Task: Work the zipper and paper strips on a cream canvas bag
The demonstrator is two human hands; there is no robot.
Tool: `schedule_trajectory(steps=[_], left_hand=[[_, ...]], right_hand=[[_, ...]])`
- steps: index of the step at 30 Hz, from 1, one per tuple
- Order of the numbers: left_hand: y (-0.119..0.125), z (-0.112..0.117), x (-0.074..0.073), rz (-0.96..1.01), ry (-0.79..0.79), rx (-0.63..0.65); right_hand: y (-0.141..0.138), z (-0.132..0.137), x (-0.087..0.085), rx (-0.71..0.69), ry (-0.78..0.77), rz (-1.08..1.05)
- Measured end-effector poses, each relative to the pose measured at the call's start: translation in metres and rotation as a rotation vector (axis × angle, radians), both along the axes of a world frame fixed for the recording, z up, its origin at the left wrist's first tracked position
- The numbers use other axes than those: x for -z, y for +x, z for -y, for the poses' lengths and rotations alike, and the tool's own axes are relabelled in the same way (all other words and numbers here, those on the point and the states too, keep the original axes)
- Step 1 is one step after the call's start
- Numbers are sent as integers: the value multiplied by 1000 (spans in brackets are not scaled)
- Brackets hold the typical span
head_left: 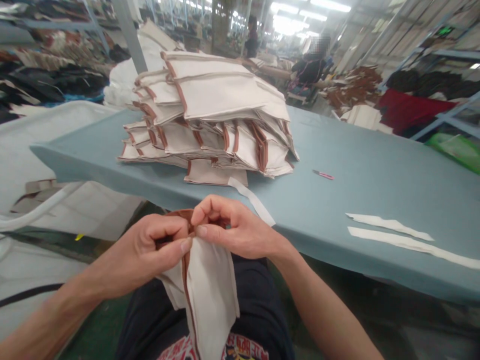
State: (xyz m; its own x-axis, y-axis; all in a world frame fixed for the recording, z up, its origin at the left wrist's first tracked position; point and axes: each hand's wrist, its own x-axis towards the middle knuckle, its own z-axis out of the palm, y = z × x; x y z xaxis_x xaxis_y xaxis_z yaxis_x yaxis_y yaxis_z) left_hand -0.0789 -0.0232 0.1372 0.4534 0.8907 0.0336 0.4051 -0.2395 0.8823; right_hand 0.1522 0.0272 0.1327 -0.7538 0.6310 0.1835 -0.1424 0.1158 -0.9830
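Bright ceiling lights (330, 5), seemingly green floor (96, 327)

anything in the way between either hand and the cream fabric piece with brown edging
Nothing visible: the left hand and right hand both pinch the cream fabric piece directly, near its upper end. The pale strip lies beyond the right hand, not between.

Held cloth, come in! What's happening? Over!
Left grip, right grip: both pinching cloth near its top. Cloth hanging below. Nothing seen in the way.
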Motion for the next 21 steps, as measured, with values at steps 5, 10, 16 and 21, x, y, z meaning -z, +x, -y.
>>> schedule_trajectory(steps=[5, 10, 16, 21], left_hand=[[-1, 24, 9, 33, 76, -38], [-11, 35, 12, 105, -23, -49], [-5, 52, 19, 206, -192, -36], [4, 71, 17, 148, -6, -172]], right_hand=[[10, 12, -12, 105, 176, 159], [24, 11, -1, 131, 326, 330], [28, 12, 7, 104, 217, 269], [29, 8, 18, 54, -9, 253]])
